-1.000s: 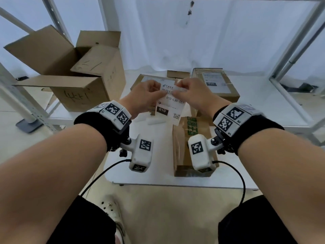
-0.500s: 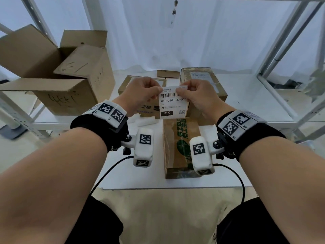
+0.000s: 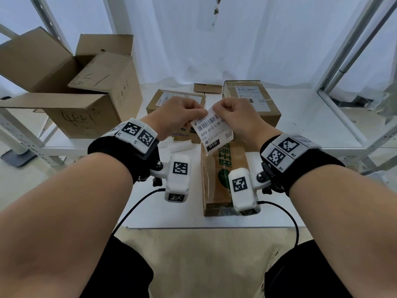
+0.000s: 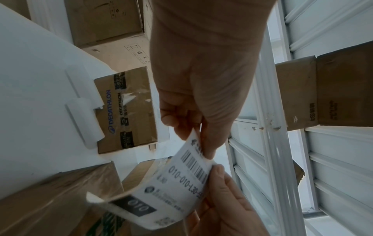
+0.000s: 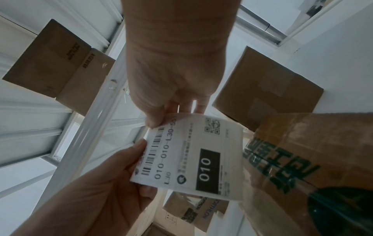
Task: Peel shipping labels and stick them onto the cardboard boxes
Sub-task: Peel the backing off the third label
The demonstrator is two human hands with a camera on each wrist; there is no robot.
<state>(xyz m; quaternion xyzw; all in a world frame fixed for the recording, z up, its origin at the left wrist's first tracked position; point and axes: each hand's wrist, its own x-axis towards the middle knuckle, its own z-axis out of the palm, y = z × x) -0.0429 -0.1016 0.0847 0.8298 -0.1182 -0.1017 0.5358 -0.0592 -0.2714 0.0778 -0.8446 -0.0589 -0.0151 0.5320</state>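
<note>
Both hands hold one white shipping label [image 3: 212,131] printed with a barcode and "010", up over the table. My left hand [image 3: 194,116] pinches its upper left corner between thumb and fingers, and my right hand [image 3: 217,109] pinches the upper edge just beside it. In the left wrist view the label [image 4: 177,188] hangs tilted and its lower corner curls away. The right wrist view shows the label [image 5: 191,159] face on. Below it lies a long taped cardboard box [image 3: 223,168] with green print and no label on its top.
A Decathlon box [image 3: 163,102] and a taller box [image 3: 251,97] stand behind, each with a label on top. A big open carton [image 3: 86,89] sits on the left shelf. White strips [image 3: 180,146] lie on the table [image 3: 163,216]. Metal rack posts [image 3: 352,67] rise at right.
The label was held level by its two top corners. It now hangs tilted, right side up, with my hands drawn closer together at its top edge.
</note>
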